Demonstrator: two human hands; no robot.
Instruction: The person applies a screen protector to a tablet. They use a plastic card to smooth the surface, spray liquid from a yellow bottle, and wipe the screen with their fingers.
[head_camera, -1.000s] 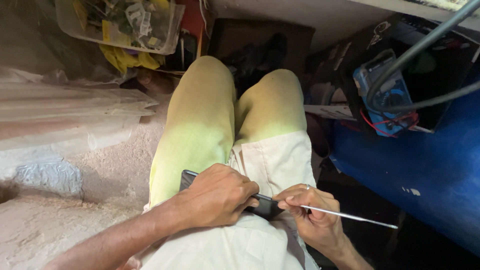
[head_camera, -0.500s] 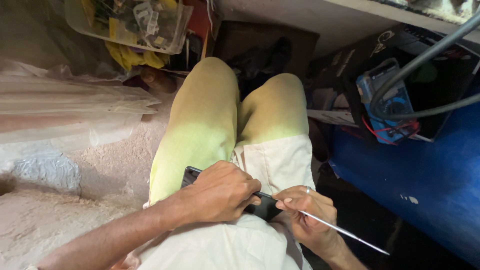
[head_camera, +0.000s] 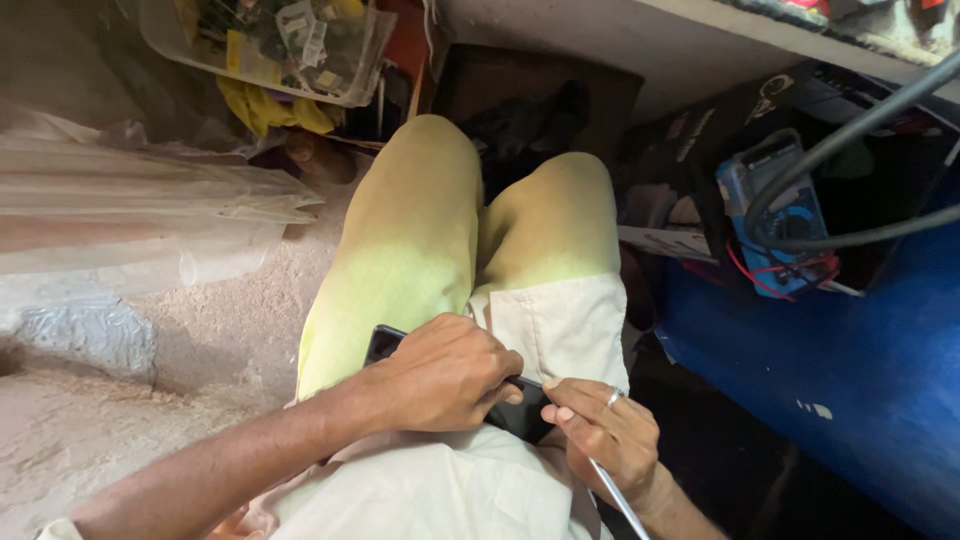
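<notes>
**Phone pinned on the lap, tool at its right end**

We record, from the left: a pale dusty floor (head_camera: 150, 400) and, above it, a clear tub (head_camera: 270, 45) of oddments, well apart from the work.

The left hand (head_camera: 440, 375) lies palm-down across a dark phone (head_camera: 385, 343) on the lap. Its fingers are curled shut over the phone, clamping it against the thigh. The phone's long axis runs from upper left to lower right; only its left corner and a strip at the right end show beyond the hand.

Just to the right, the right hand (head_camera: 605, 435) touches the phone's right end. Its thumb and forefinger are pinched together on a thin metal tool (head_camera: 615, 500), which trails down and right, away from the phone. We cannot tell where the tip sits; the fingers hide it. The right hand is the nearer to the exposed end.

Further right, a blue meter (head_camera: 775, 215) with red leads rests on a blue surface (head_camera: 850, 380), clear of both hands.
</notes>
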